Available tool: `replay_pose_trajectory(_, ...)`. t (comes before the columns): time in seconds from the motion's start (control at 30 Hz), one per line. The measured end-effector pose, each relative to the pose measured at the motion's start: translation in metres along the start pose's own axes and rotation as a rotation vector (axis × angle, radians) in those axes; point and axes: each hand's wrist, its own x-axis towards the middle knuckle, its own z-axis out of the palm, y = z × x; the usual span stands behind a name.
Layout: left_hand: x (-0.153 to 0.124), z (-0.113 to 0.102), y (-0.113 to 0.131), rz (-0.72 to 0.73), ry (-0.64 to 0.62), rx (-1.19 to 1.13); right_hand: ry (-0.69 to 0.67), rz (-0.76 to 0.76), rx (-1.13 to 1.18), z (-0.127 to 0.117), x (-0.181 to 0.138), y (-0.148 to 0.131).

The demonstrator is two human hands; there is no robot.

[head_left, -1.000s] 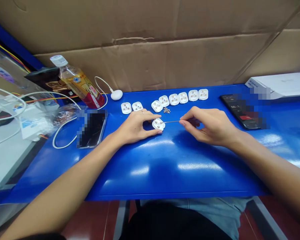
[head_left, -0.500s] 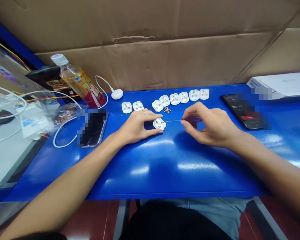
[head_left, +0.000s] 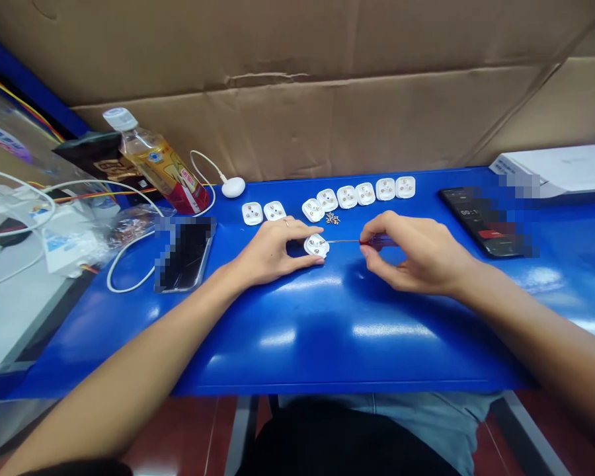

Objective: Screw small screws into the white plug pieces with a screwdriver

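Between the thumb and forefinger of my left hand (head_left: 272,250) is a white plug housing (head_left: 316,246) with metal terminals, lying on the blue table. My right hand (head_left: 411,254) pinches a screwdriver (head_left: 344,241) with a thin metal shaft and a reddish handle, mostly hidden in the fingers. The shaft lies level, its tip at the right side of the housing; whether it touches a screw I cannot tell. Just behind the housing is a small pile of screws (head_left: 332,219). Several similar plug housings (head_left: 347,197) stand in a row at the back.
On the left are a phone (head_left: 186,254), a drink bottle (head_left: 163,162), a white round device (head_left: 233,188) and tangled cables (head_left: 112,261). A second phone with a timer (head_left: 480,221) and a white box (head_left: 560,168) are on the right. Cardboard (head_left: 352,119) lines the back.
The screwdriver's handle has turned slightly in my right fingers, and its shaft sits a touch lower at the housing. My left hand keeps the plug housing in the same place.
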Motion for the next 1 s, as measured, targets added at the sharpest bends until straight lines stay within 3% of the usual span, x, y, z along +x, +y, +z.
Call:
replay_pose_trajectory(0.17, 0.000, 0.000, 0.000, -0.030, -0.005, 0.012, -0.060, -0.077, -0.059, -0.002, 0.002, -0.002)
replay_pose_trajectory(0.43, -0.001, 0.000, 0.000, -0.046, -0.004, 0.019, -0.117, 0.000, -0.060, -0.001, 0.001, -0.006)
replay_pose_trajectory(0.57, -0.001, 0.000, 0.003, -0.038, -0.018, 0.023, -0.158, -0.040, -0.035, -0.001, 0.002, -0.005)
replay_pose_trajectory(0.9, 0.001, -0.004, 0.005, -0.083, -0.064, 0.058, 0.052, -0.057, 0.008, -0.010, 0.001, 0.002)
replay_pose_trajectory(1.0, 0.001, -0.005, 0.006, -0.083, -0.076, 0.052, 0.135, 0.000, -0.030, -0.017, 0.001, 0.006)
